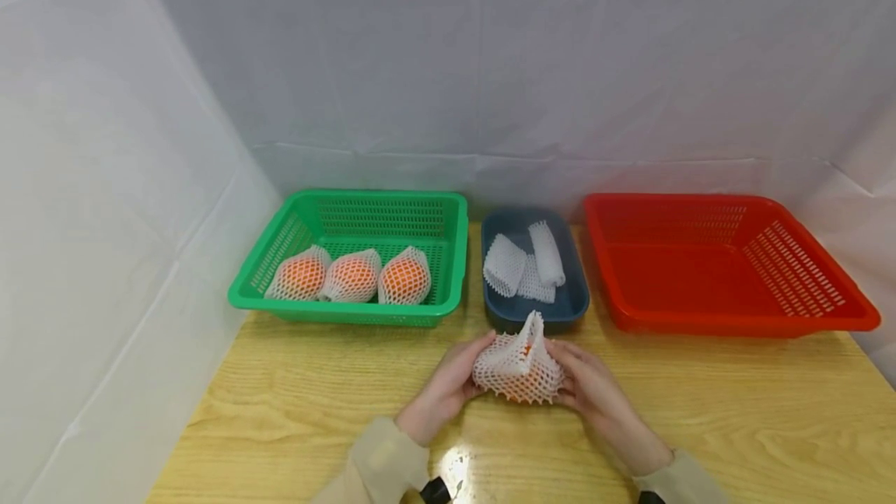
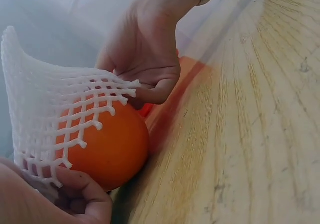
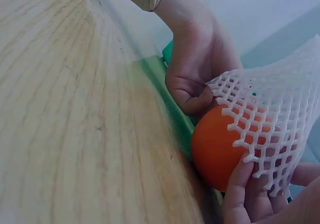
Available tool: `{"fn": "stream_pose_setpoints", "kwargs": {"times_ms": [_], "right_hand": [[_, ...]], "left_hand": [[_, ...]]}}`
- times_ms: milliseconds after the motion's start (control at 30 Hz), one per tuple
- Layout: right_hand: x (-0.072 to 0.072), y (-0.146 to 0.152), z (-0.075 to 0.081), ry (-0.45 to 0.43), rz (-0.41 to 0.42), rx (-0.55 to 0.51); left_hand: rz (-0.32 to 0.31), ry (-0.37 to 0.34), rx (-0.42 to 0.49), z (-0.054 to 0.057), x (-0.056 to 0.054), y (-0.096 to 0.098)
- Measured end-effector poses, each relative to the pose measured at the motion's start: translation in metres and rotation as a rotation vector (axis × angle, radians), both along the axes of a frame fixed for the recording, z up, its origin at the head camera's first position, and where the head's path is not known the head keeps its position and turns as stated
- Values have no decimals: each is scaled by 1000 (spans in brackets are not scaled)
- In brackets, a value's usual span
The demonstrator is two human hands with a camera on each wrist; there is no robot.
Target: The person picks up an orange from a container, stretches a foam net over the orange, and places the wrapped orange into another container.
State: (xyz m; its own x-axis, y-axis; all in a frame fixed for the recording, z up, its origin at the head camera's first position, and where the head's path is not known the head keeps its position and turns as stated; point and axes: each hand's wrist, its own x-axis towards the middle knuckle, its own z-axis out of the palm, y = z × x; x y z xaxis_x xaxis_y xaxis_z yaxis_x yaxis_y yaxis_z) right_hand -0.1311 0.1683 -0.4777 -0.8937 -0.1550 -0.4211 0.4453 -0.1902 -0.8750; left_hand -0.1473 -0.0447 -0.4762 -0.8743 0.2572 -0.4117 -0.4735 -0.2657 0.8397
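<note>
In the head view my left hand [image 1: 448, 379] and right hand [image 1: 595, 387] grip opposite sides of a white foam fruit net [image 1: 500, 364]. An orange [image 2: 122, 149] sits partly inside it, its lower part bare below the net's jagged edge in the left wrist view. Curled fingers of the left hand [image 2: 35, 199] pinch that edge. From the other side, the right wrist view shows the right hand [image 3: 265, 204] with fingers bent at the net's rim, close against the orange [image 3: 210, 149]. The net's other end stands up, narrowed, above the fruit.
At the left, a green basket [image 1: 448, 308] holds 3 netted oranges [image 1: 353, 277]. Behind the hands, a dark blue bin [image 1: 577, 306] contains several foam nets [image 1: 547, 255]. To the right is a red basket [image 1: 672, 286]. White sheeting [image 1: 420, 61] borders the wooden table [image 1: 294, 395].
</note>
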Motion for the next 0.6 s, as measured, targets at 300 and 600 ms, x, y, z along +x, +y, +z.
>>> {"fn": "stream_pose_setpoints", "kwargs": {"times_ms": [300, 600], "right_hand": [[5, 0, -12, 62, 75, -18], [7, -2, -13, 117, 163, 37]], "left_hand": [[50, -7, 1, -5, 3, 4], [57, 19, -99, -9, 5, 6]]}}
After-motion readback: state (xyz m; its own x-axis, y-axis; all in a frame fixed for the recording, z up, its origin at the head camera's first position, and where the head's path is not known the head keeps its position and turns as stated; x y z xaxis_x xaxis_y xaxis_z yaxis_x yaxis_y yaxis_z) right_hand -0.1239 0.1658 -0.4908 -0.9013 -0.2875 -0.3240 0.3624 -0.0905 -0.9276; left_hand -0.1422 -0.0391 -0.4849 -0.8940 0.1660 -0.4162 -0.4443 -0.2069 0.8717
